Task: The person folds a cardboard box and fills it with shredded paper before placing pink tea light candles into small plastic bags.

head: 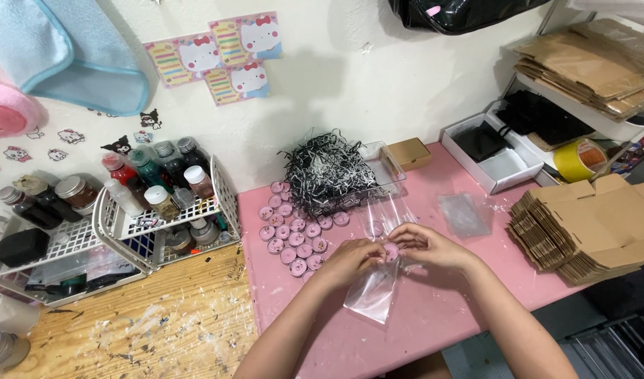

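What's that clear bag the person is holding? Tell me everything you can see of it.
The clear bag is a small, thin, see-through pouch that looks like glossy plastic film. It hangs limp and creased from both hands, its lower end lying on the pink table. The left hand and right hand pinch its top edge between them, where a small pink round piece sits at the mouth. The rest of the bag looks empty.

I see a clear plastic bag [373,291] between my hands, flat brown cartons [589,228] stacked right, a small tan box [410,153] behind — pastel cartoon stickers [220,56] on the wall.
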